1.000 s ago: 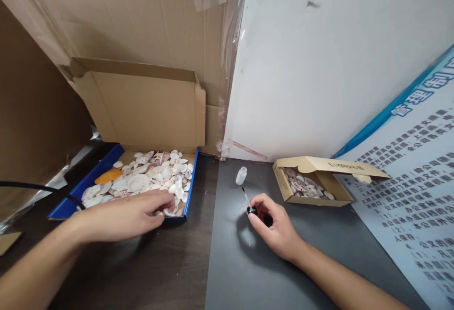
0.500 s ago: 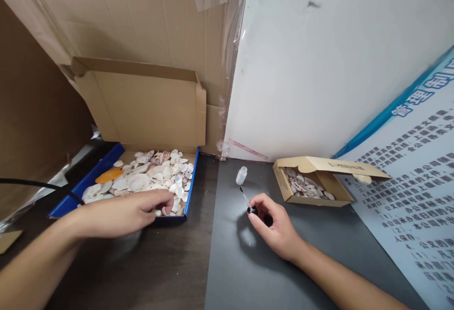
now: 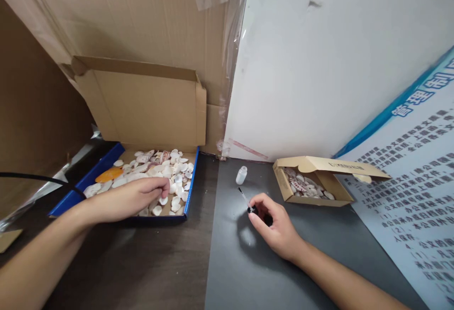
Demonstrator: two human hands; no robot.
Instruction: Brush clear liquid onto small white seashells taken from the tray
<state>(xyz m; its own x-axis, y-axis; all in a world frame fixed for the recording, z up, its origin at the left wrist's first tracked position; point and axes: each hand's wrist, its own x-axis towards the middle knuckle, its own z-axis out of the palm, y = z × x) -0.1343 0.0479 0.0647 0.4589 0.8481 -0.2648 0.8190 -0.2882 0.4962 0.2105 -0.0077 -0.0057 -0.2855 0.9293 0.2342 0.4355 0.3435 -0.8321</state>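
Note:
My left hand [image 3: 142,195] is over the front part of a blue-edged cardboard box [image 3: 192,177] full of pale shells [image 3: 177,177]. Its fingers are bent together and closed; whether they pinch a shell cannot be made out. My right hand [image 3: 273,225] grips the black cap [image 3: 252,210] of a small brush, whose thin clear stem and dark tip [image 3: 241,189] point up and to the left. Just beyond the brush tip, a small open bottle [image 3: 241,175] with whitish contents stands on the dark grey mat [image 3: 230,262].
A smaller cardboard box [image 3: 319,201] of shells, lid partly raised, sits right of the bottle. The big box's lid [image 3: 149,107] stands up behind it. A black cable [image 3: 39,176] crosses at left, and a printed poster [image 3: 418,168] slants along the right.
My left hand has moved up and slightly left within the shell box, uncovering shells near its front edge. My right hand with the brush has not visibly moved.

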